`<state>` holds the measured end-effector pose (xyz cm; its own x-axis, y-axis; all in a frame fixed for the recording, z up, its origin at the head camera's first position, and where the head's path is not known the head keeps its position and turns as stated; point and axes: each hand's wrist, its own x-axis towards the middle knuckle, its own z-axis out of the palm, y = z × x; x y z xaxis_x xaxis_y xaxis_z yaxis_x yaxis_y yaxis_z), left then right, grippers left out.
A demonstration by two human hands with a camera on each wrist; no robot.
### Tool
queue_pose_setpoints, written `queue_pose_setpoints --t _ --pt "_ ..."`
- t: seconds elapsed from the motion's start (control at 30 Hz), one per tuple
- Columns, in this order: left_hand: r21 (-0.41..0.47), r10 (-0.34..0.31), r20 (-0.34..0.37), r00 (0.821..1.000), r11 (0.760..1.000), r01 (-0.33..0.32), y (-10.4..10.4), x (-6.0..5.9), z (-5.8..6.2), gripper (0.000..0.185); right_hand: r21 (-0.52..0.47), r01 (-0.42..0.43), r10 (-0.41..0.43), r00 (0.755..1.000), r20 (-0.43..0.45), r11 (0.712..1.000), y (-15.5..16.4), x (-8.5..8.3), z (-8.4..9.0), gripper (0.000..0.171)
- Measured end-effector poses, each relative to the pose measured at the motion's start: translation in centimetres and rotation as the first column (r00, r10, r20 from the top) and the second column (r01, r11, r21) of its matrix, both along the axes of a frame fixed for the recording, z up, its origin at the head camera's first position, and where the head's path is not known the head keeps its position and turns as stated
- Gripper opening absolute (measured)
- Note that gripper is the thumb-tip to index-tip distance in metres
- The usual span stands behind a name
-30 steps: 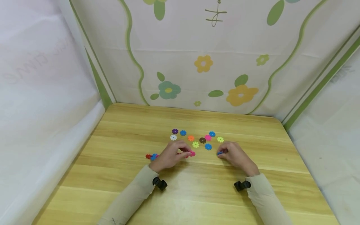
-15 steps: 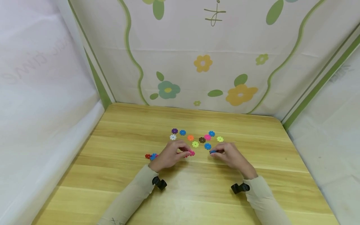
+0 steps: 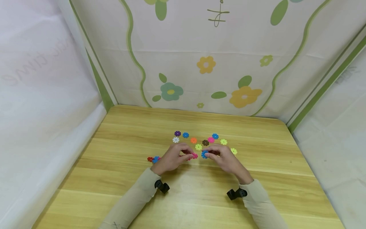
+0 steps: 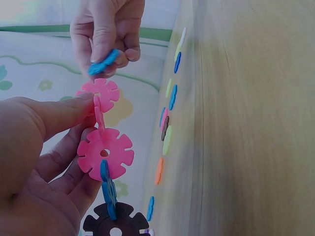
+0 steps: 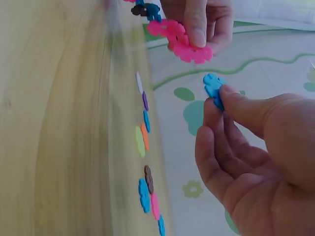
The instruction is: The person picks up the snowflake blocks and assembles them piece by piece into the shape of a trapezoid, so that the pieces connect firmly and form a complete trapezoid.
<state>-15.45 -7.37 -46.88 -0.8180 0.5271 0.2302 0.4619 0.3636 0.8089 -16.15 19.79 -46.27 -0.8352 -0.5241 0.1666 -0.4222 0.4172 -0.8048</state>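
My right hand (image 3: 221,157) had moved left since a moment earlier, bringing its pinched blue flower-shaped plastic disc (image 3: 204,154) close to my left hand (image 3: 171,158). That hand gripped a chain of interlocked pink, blue and brown plastic flower discs (image 4: 103,152) just above the wooden worktop (image 3: 200,197). Loose coloured flower discs (image 3: 194,140) lay beyond my fingers.
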Motion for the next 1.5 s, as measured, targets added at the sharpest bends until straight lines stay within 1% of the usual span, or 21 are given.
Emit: queue_pose_setpoints --t 0.13,0.2,0.3,0.47,0.8,0.93,1.0,1.07,1.13,1.23,1.3,1.37,1.4,1.5 --pt "0.004 0.003 0.004 1.0 1.0 -0.003 0.0 0.1 0.0 0.006 -0.074 0.084 -0.076 0.99 0.116 0.994 -0.6 0.3 0.1 0.019" --pt "0.006 0.006 0.009 1.0 1.0 -0.006 0.0 0.1 0.0 0.006 -0.1 0.115 -0.1 0.985 0.143 0.988 -0.9 0.4 0.1 0.019" --pt "0.005 0.007 0.015 1.0 1.0 -0.007 0.0 0.2 -0.1 0.006 -0.121 0.148 -0.128 0.979 0.159 0.982 -1.2 0.6 0.0 0.018" --pt "0.005 0.0 -0.005 1.0 1.0 0.0 -0.1 0.1 -0.2 0.006 -0.131 0.185 -0.161 0.971 0.176 0.974 -1.5 0.7 -0.4 0.015" --pt "-0.018 0.018 -0.024 1.0 1.0 -0.019 -0.2 0.1 0.0 0.006 -0.166 0.226 -0.181 0.952 0.248 0.96 -2.2 0.8 -0.8 0.017" --pt "-0.03 0.027 -0.072 0.997 0.999 -0.03 0.1 0.0 0.1 0.006 -0.177 0.243 -0.186 0.94 0.286 0.954 -2.3 0.8 -0.7 0.017" --pt "-0.038 0.03 -0.124 0.992 0.999 -0.035 0.3 0.0 0.1 0.006 -0.178 0.257 -0.193 0.931 0.311 0.95 -2.4 0.8 -0.5 0.017" --pt "-0.051 0.037 -0.195 0.98 0.998 -0.047 0.6 0.0 0.0 0.006 -0.18 0.274 -0.203 0.92 0.336 0.945 -2.5 0.8 -0.4 0.016" --pt "-0.064 0.045 -0.274 0.961 0.996 -0.065 1.0 0.0 -0.1 0.006 -0.182 0.294 -0.215 0.908 0.358 0.938 -2.7 0.7 -0.2 0.016" --pt "-0.069 0.074 -0.386 0.92 0.992 -0.109 1.6 0.0 -0.2 0.008 -0.182 0.323 -0.238 0.896 0.374 0.929 -2.8 0.7 -0.1 0.016" --pt "-0.06 0.094 -0.44 0.893 0.989 -0.134 2.0 0.1 -0.3 0.01 -0.187 0.343 -0.254 0.889 0.38 0.92 -3.0 0.8 -0.1 0.015" --pt "-0.048 0.118 -0.473 0.873 0.986 -0.159 2.3 0.1 -0.5 0.012 -0.204 0.359 -0.262 0.884 0.387 0.911 -3.1 0.9 -0.2 0.015" --pt "-0.041 0.129 -0.482 0.867 0.985 -0.169 2.5 0.1 -0.6 0.013 -0.215 0.369 -0.265 0.879 0.396 0.904 -3.3 1.0 -0.2 0.014" --pt "-0.015 0.168 -0.489 0.856 0.979 -0.201 2.8 0.2 -0.9 0.016 -0.243 0.388 -0.267 0.871 0.413 0.889 -3.7 1.2 -0.4 0.016"
